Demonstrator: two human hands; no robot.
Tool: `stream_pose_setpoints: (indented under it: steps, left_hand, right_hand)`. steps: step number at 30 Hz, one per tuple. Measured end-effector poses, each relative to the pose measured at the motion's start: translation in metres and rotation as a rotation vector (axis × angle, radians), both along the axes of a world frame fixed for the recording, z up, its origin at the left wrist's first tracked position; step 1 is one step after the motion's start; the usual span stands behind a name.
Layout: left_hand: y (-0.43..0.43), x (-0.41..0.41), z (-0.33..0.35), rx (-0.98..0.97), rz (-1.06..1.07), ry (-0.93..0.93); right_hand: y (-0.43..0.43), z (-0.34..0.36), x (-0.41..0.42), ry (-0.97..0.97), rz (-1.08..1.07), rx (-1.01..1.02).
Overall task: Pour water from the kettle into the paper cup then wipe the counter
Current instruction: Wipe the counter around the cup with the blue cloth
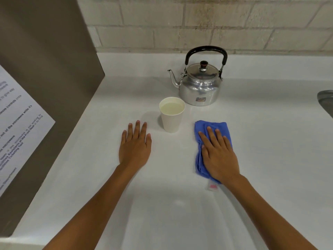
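Observation:
A silver kettle [199,85] with a black handle stands upright at the back of the white counter [270,141], spout pointing left. In front of it a white paper cup [172,117] holds water nearly to the brim. My left hand [135,147] lies flat on the counter, left of the cup, holding nothing. My right hand [219,156] presses flat on a crumpled blue cloth [210,127] to the right of the cup. A small white tag with a pink mark sticks out from under the cloth near my wrist.
A brown panel [45,69] with a printed paper notice [16,127] walls off the left side. A pale brick wall [198,24] runs behind the counter. The rim of a metal sink [325,100] shows at the right edge.

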State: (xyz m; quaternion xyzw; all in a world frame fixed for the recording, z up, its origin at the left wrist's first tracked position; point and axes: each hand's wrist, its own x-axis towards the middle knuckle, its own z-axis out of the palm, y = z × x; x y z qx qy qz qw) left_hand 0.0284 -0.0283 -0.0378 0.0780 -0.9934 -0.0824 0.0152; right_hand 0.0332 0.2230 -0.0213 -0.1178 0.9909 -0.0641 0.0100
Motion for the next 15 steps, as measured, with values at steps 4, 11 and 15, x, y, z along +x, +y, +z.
stream_pose_setpoints:
  steps: [4, 11, 15]
  left_hand:
    - [0.001, -0.002, -0.001, 0.010, 0.016, -0.002]
    - [0.000, -0.002, -0.002, 0.006, 0.017, 0.004]
    - [0.001, -0.001, -0.002, 0.007, 0.023, 0.004]
  right_hand:
    - [-0.040, 0.006, 0.037, 0.016, 0.048, -0.003]
    - [-0.060, 0.002, 0.057, -0.019, 0.199, -0.014]
    - [-0.062, 0.009, 0.063, 0.022, 0.104, 0.009]
